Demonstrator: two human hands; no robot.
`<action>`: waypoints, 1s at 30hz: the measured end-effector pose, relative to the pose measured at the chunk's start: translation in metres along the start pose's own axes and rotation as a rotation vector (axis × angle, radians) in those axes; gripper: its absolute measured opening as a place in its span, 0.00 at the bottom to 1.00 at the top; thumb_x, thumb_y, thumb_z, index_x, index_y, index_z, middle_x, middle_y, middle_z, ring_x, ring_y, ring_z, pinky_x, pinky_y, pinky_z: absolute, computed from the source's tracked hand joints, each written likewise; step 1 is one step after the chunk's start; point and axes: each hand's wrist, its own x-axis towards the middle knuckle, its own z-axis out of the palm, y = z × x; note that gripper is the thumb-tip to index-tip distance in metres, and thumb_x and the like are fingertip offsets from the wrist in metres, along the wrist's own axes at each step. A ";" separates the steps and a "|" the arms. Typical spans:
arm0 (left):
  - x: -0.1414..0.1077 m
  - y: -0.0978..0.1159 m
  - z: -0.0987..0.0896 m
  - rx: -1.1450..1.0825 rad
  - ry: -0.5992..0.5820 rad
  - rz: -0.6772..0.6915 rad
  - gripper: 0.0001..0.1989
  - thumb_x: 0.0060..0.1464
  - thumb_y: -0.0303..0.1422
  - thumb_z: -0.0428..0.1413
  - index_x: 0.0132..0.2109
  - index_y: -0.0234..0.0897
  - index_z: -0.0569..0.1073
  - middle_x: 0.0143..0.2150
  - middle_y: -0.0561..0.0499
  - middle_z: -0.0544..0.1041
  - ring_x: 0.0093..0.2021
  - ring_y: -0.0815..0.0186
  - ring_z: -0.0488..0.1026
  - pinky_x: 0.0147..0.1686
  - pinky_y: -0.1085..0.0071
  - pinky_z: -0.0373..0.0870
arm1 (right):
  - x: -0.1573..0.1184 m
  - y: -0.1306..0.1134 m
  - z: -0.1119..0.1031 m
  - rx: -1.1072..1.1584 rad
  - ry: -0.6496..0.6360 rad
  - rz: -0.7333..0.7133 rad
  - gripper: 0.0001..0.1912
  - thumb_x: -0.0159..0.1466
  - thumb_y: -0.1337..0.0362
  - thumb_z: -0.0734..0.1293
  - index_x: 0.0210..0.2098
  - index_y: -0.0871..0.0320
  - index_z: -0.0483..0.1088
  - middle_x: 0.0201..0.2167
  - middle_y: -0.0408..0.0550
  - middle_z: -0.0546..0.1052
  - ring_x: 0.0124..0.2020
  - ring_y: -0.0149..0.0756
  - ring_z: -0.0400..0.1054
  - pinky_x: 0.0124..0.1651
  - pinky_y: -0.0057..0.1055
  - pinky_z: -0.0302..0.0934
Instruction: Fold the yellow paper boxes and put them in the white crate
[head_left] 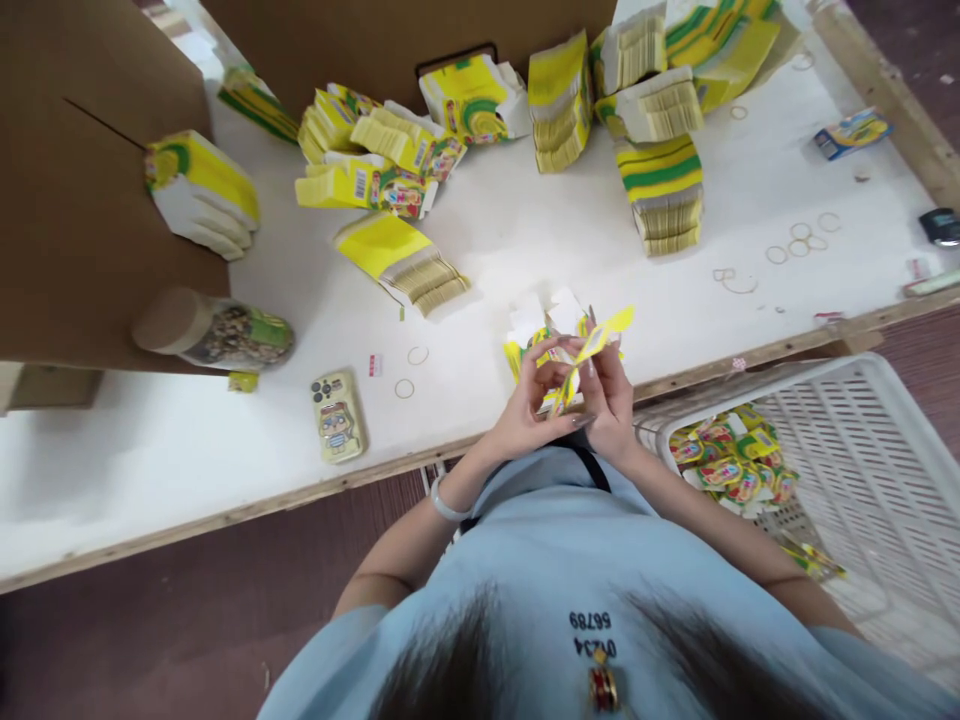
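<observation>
Both hands meet at the table's front edge, around a small yellow carton (pixel 600 335) that is thin and partly folded. My left hand (pixel 534 395) has its fingers curled at the carton's left and lower side. On the other side, my right hand (pixel 611 400) pinches it between thumb and fingers. Just behind the hands lie several white and yellow cartons (pixel 529 318), partly covered by the fingers. A stack of flat yellow cartons (pixel 405 262) rests to the left, and another banded stack (pixel 664 195) stands farther back on the right.
More carton stacks (pixel 559 100) line the back by cardboard boxes (pixel 375 40). A phone (pixel 337 415) and a jar (pixel 217 328) lie left. Rubber bands (pixel 801 240) and a blue box (pixel 853 134) lie right. A white basket (pixel 874 420) holding cartons (pixel 739 460) is below the edge.
</observation>
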 end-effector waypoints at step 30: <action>-0.066 0.000 0.022 -0.057 0.265 -0.224 0.21 0.67 0.50 0.55 0.59 0.45 0.69 0.33 0.52 0.78 0.31 0.67 0.75 0.31 0.71 0.72 | -0.059 0.005 -0.024 0.023 0.048 0.072 0.17 0.72 0.50 0.64 0.40 0.52 0.81 0.37 0.51 0.84 0.41 0.42 0.79 0.47 0.40 0.75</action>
